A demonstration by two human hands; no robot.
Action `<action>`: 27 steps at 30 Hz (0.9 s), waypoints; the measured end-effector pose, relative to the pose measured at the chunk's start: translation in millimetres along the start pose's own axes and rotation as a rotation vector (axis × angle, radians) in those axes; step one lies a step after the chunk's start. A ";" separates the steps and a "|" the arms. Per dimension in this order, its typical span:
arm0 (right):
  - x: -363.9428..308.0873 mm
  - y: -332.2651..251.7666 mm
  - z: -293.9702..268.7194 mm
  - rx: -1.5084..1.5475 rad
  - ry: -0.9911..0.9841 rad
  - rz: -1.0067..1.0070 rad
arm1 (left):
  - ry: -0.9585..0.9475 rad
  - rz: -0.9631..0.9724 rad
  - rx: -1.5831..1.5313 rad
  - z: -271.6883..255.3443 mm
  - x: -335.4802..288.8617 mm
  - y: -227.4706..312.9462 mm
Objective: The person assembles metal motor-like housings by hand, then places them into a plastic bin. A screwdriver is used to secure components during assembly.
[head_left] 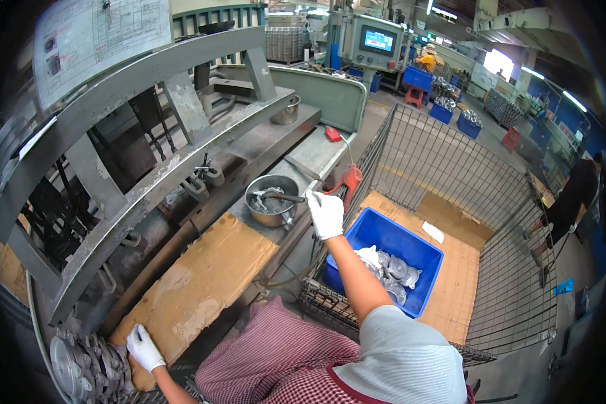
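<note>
My right hand (326, 215), in a white glove, is closed at the end of a dark-handled tool (288, 198). The tool's far end dips into a round metal pot (266, 220), which holds greyish, crumpled-looking stuff; its tip is hidden there. At lower left, my gloved left hand (143, 349) rests with extended fingers on a worn cardboard sheet (198, 279). Beside that hand, round metal castings (81, 367) are piled against the cardboard's near end.
Right of me stands a wire mesh cage (464, 145) lined with cardboard. Inside it, a blue bin (424, 283) holds several metal castings. A grey machine frame (175, 175) rises at left. An orange-red air gun (351, 180) hangs by the bench. People work farther off.
</note>
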State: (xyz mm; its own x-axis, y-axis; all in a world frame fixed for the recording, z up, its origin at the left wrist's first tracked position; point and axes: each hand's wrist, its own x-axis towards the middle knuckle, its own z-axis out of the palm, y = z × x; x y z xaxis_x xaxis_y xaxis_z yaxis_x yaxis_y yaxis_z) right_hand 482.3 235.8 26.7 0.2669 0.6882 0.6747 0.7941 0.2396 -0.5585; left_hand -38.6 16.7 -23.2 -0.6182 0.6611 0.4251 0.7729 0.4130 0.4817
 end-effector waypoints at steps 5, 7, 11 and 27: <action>13.7 19.4 -17.5 -0.145 -0.317 -0.360 | 0.033 -0.013 -0.093 -1.7 -5.3 -3.7; 32.7 24.5 -34.5 -0.214 -0.293 -0.280 | 0.040 0.010 -0.058 -7.5 -6.2 3.6; 62.3 39.2 -56.7 -0.139 0.248 0.147 | 0.053 0.028 -0.007 -5.6 -2.9 9.0; 32.9 -22.7 -59.9 0.463 -0.424 0.280 | 0.015 -0.020 0.036 -22.0 -3.6 26.0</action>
State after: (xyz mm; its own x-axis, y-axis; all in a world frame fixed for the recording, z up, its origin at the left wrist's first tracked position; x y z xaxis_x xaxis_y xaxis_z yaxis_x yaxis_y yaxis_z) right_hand 505.8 212.0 90.5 0.1165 0.9529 0.2801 0.3855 0.2165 -0.8969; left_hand -19.4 11.3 4.6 -0.6352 0.6434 0.4273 0.7651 0.4486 0.4620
